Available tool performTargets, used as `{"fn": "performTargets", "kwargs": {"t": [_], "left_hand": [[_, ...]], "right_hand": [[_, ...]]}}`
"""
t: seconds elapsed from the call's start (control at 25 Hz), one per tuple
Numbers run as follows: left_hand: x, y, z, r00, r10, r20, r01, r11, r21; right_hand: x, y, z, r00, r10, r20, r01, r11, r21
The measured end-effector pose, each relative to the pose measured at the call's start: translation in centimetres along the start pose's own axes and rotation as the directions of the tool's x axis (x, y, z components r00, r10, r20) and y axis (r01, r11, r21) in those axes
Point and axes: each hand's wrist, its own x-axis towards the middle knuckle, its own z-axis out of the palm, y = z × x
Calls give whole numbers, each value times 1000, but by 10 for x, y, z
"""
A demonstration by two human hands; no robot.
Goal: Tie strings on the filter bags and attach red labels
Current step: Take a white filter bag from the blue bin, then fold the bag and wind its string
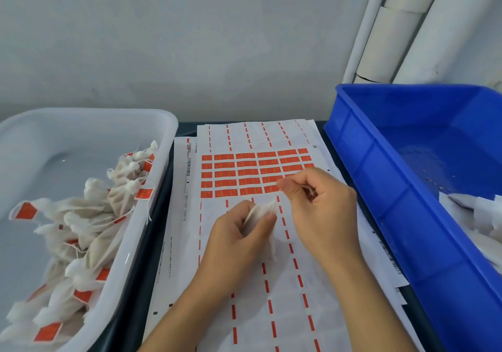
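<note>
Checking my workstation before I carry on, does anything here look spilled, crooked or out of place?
Mostly tidy. Small pale specks lie scattered on the floor of the blue bin, like spilled crumbs or droplets; I cannot tell which. The label sheets are stacked slightly askew, edges fanning out.

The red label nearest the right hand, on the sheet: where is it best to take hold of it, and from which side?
Probably at its lower right corner, from the right: the red label ends the bottom row beside the right hand, with only bare backing below.
</note>
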Motion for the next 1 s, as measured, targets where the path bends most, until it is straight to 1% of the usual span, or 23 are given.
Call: {"fn": "performTargets", "kwargs": {"t": [0.12, 0.24, 0.28, 0.36, 0.44, 0.52, 0.6, 0.68, 0.72, 0.8, 0.88, 0.92, 0.96, 1.0], "left_hand": [[-5, 1, 0, 998, -4, 68, 0, 998, 58], [-6, 4, -1, 995, 28, 93, -38, 992, 118], [-6, 5, -1, 994, 41, 98, -53, 990, 134], [-7, 5, -1, 992, 51, 112, -66, 988, 136], [-7, 4, -2, 990, 50, 129, -61, 995, 82], [-7, 4, -5, 985, 72, 159, -72, 997, -5], [-5, 7, -7, 982, 93, 165, -81, 994, -78], [-4, 8, -10, 985, 88, 150, -66, 987, -145], [-3, 8, -10, 986, 80, 144, -55, 984, -171], [-1, 7, -9, 985, 76, 154, -47, 982, -183], [1, 6, -8, 982, 86, 166, -60, 986, -156], [0, 6, -8, 979, 103, 173, -77, 986, -150], [-1, 8, -8, 975, 124, 184, -97, 984, -148], [-6, 9, -10, 971, 135, 196, -107, 983, -149]], "right_hand": [[9, -6, -8, 991, -52, -120, 46, 998, -51], [15, -12, -14, 978, -92, -188, 77, 993, -84], [15, -13, -15, 974, -85, -208, 73, 995, -67], [13, -15, -14, 979, -8, -205, 17, 999, 43], [13, -17, -11, 986, 94, -137, -71, 984, 165], [16, -17, -9, 986, 149, -78, -128, 967, 222], [17, -13, -8, 981, 193, -19, -184, 958, 221], [14, -4, -10, 975, 222, 27, -224, 963, 148], [13, 1, -11, 974, 221, 57, -226, 968, 108], [7, 8, -13, 968, 154, 197, -173, 981, 83], [-1, 8, -10, 921, 59, 386, -116, 985, 125], [-4, 7, -7, 890, 32, 454, -106, 985, 138], [-7, 7, -3, 878, 18, 479, -105, 982, 157], [-10, 9, 0, 888, 18, 459, -113, 977, 181]]}}
